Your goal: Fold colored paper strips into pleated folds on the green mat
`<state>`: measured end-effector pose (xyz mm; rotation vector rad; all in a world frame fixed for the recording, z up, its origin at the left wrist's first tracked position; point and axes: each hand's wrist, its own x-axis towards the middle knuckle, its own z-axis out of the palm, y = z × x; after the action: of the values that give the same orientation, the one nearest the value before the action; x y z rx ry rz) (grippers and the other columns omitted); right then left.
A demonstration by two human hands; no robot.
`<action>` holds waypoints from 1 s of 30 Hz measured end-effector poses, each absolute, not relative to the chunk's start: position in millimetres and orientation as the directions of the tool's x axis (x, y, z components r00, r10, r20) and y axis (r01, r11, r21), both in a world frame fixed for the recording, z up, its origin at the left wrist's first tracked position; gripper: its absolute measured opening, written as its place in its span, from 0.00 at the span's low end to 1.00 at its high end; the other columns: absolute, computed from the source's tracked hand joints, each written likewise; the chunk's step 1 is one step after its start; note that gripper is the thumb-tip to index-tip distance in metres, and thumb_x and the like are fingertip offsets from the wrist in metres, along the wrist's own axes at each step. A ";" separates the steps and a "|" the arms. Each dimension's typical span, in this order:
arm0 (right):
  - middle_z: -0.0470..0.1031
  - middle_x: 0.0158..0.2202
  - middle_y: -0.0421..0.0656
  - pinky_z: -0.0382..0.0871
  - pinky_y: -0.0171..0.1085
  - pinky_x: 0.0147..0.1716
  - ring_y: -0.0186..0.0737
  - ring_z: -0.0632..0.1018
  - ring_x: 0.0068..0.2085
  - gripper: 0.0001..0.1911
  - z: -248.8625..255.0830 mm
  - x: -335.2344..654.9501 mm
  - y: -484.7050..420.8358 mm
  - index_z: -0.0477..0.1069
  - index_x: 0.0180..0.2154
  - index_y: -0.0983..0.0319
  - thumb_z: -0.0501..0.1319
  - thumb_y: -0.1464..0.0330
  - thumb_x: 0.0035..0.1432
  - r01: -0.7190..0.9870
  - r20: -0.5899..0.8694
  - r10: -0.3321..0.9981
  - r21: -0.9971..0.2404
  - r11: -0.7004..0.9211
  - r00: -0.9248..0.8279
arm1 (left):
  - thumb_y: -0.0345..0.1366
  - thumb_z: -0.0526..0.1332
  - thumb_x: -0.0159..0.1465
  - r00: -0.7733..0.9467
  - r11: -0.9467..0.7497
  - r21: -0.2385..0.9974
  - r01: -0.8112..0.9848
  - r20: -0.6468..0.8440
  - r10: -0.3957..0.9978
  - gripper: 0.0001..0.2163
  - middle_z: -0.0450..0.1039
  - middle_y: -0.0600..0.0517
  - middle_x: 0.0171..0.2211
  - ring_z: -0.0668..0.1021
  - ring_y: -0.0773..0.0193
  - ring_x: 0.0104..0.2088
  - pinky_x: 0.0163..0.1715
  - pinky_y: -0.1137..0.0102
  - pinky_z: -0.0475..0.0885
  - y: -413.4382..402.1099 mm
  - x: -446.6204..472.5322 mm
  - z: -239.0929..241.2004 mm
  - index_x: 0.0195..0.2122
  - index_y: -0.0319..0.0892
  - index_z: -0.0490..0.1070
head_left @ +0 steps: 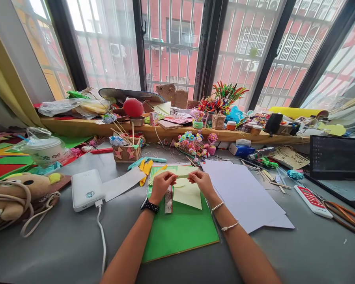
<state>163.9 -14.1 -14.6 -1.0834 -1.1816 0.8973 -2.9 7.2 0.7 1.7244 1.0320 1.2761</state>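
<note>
Left hand (161, 183), right hand (201, 182) pinch yellow paper (187, 194) at top fold; likely early, rest flat on green mat (180, 232).

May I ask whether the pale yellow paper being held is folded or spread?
Apparently partly folded: left hand and right hand pinch a narrow fold along the top of the pale yellow paper; the rest lies spread.

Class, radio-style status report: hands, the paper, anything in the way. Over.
Left hand, right hand: both pinching top edge of pale yellow paper. Paper over green board, ruler by left wrist. Power bank left, white sheets right, clear of hands.
</note>
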 end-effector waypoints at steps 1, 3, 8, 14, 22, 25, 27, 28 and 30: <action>0.72 0.18 0.41 0.68 0.34 0.23 0.33 0.72 0.21 0.12 -13.9 163.8 -14.5 0.70 0.23 0.65 0.62 0.61 0.41 0.011 0.258 0.950 -0.966 0.260 0.174 | 0.40 0.59 0.51 0.180 -0.400 0.901 0.169 0.371 0.911 0.09 0.71 0.53 0.17 0.75 0.66 0.19 0.20 0.75 0.69 7.8 -2.9 0.5 0.22 0.38 0.70; 0.72 0.18 0.41 0.67 0.33 0.22 0.33 0.72 0.20 0.12 -13.3 164.3 -15.4 0.70 0.23 0.65 0.62 0.62 0.42 0.034 0.265 0.949 -0.964 0.263 0.172 | 0.40 0.60 0.50 0.193 -0.386 0.911 0.143 0.357 0.914 0.10 0.72 0.52 0.18 0.76 0.65 0.20 0.21 0.74 0.69 8.9 -2.5 -0.3 0.22 0.38 0.70; 0.72 0.18 0.41 0.66 0.32 0.21 0.32 0.71 0.20 0.11 -15.3 166.4 -18.0 0.69 0.23 0.65 0.60 0.62 0.45 0.113 0.292 0.943 -0.954 0.277 0.159 | 0.39 0.63 0.45 0.330 -0.290 0.956 0.055 0.257 0.908 0.10 0.75 0.51 0.21 0.77 0.63 0.23 0.24 0.72 0.71 8.9 -0.3 -1.8 0.25 0.38 0.71; 0.72 0.19 0.41 0.67 0.33 0.22 0.32 0.71 0.20 0.10 -15.6 165.4 -20.0 0.70 0.23 0.64 0.60 0.63 0.46 0.122 0.310 0.940 -0.948 0.295 0.141 | 0.37 0.63 0.46 0.292 -0.295 0.952 0.082 0.260 0.920 0.07 0.74 0.52 0.20 0.77 0.64 0.22 0.23 0.73 0.71 6.1 -0.9 0.2 0.23 0.39 0.73; 0.72 0.20 0.40 0.68 0.33 0.23 0.33 0.72 0.22 0.09 -13.9 163.0 -22.4 0.72 0.25 0.64 0.60 0.64 0.46 0.075 0.333 0.927 -0.943 0.325 0.174 | 0.42 0.61 0.49 0.262 -0.197 0.978 -0.075 0.210 0.942 0.12 0.74 0.50 0.20 0.77 0.64 0.22 0.25 0.71 0.73 9.0 -0.8 -0.1 0.25 0.36 0.72; 0.73 0.21 0.40 0.69 0.34 0.24 0.34 0.73 0.23 0.09 -13.5 164.5 -22.6 0.73 0.26 0.64 0.61 0.63 0.45 0.061 0.334 0.925 -0.943 0.328 0.182 | 0.43 0.63 0.47 0.236 -0.176 0.980 -0.093 0.194 0.952 0.13 0.74 0.51 0.20 0.76 0.64 0.22 0.26 0.71 0.73 9.7 -1.5 -0.4 0.25 0.36 0.71; 0.73 0.23 0.41 0.70 0.35 0.25 0.35 0.74 0.24 0.10 -12.7 166.1 -22.6 0.73 0.27 0.64 0.61 0.64 0.44 0.064 0.340 0.924 -0.940 0.334 0.177 | 0.42 0.64 0.45 0.242 -0.164 0.981 -0.107 0.186 0.952 0.14 0.74 0.50 0.21 0.77 0.64 0.23 0.28 0.70 0.73 9.7 -2.1 -0.1 0.26 0.36 0.72; 0.74 0.24 0.42 0.70 0.35 0.26 0.35 0.74 0.26 0.10 -12.2 166.9 -22.6 0.73 0.28 0.64 0.62 0.64 0.44 0.067 0.343 0.924 -0.939 0.336 0.168 | 0.42 0.65 0.44 0.245 -0.162 0.980 -0.118 0.187 0.951 0.14 0.74 0.50 0.23 0.77 0.64 0.24 0.29 0.70 0.73 9.7 -2.4 0.2 0.27 0.36 0.72; 0.74 0.27 0.43 0.71 0.36 0.28 0.35 0.74 0.28 0.11 -11.5 167.8 -22.5 0.73 0.31 0.64 0.62 0.64 0.43 0.076 0.344 0.929 -0.938 0.337 0.138 | 0.41 0.65 0.44 0.244 -0.164 0.976 -0.141 0.195 0.950 0.15 0.75 0.50 0.26 0.76 0.64 0.26 0.31 0.69 0.73 9.8 -3.1 0.8 0.29 0.36 0.72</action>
<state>167.8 -22.5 -11.5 -1.0518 -1.2803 0.8198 -3.1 9.8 0.8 1.3616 0.8381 1.1962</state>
